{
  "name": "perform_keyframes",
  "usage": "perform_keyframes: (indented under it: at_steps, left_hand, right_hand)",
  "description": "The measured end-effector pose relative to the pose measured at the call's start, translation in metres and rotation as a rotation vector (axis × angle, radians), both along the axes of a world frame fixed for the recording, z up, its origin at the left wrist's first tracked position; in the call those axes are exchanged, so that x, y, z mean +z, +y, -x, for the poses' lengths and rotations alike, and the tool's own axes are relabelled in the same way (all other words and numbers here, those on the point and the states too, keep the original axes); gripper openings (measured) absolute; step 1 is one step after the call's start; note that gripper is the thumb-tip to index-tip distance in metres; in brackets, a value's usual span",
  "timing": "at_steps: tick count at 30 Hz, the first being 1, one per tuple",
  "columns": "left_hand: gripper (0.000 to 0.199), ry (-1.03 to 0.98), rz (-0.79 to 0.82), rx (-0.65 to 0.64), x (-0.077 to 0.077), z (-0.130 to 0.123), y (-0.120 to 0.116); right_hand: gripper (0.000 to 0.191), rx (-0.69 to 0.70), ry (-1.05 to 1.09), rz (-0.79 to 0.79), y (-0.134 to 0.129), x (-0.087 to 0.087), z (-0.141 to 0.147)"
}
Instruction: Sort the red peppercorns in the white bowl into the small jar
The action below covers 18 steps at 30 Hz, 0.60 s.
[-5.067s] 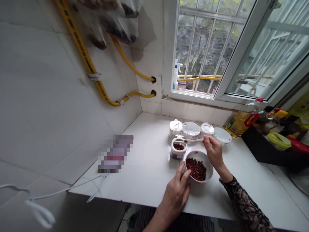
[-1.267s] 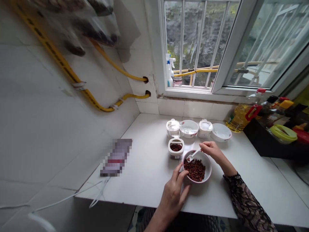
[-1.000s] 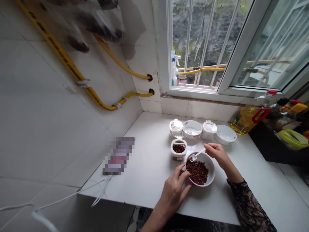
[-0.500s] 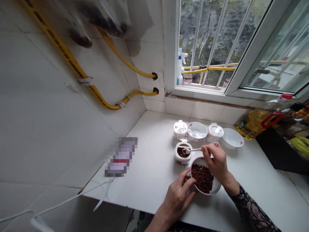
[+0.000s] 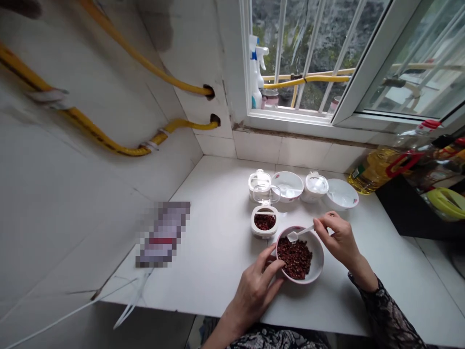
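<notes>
My left hand (image 5: 254,291) grips the near left rim of a white bowl with a pink rim (image 5: 318,261), which stands on the counter and holds a heap of dark red Sichuan peppercorns (image 5: 294,258). My right hand (image 5: 337,240) pinches the handle of a small white spoon (image 5: 300,234), whose tip rests just inside the bowl over the peppercorns. Beyond the bowl stands a small white spice jar (image 5: 264,230) with its transparent lid (image 5: 266,194) flipped open. It holds a shallow layer of peppercorns (image 5: 264,222).
Along the wall behind stand two lidded white jars (image 5: 259,183) and two small white bowls (image 5: 288,186). A cooking oil bottle (image 5: 378,169) stands at the right, near a dark bin. A pixelated packet (image 5: 163,235) and a white cable (image 5: 123,295) lie at the left.
My right hand has carried the spoon from the open jar back to the bowl. The left hand still holds the bowl. The view has shifted slightly.
</notes>
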<state>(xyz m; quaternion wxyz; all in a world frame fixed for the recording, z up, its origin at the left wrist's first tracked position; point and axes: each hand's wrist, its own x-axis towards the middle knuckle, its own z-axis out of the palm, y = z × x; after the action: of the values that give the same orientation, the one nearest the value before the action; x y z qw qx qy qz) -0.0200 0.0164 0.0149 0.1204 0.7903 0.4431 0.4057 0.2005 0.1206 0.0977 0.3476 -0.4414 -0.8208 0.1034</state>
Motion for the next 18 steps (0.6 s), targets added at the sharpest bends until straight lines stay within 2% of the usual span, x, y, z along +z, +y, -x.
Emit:
perform_keyframes:
  at_steps: [4, 10, 18]
  left_hand:
    - [0.022, -0.004, 0.005, -0.001, 0.0, 0.0, 0.0]
    - [0.022, 0.0, 0.011, 0.001, -0.001, 0.001, -0.001]
    - [0.021, 0.004, 0.001, 0.009, -0.001, 0.001, 0.0]
  right_hand:
    - [0.042, 0.077, -0.128, 0.095, 0.001, -0.011, -0.002]
    - [0.043, 0.004, -0.055, 0.223, 0.0, -0.017, 0.002]
    - [0.049, 0.004, -0.015, 0.335, -0.005, -0.018, 0.003]
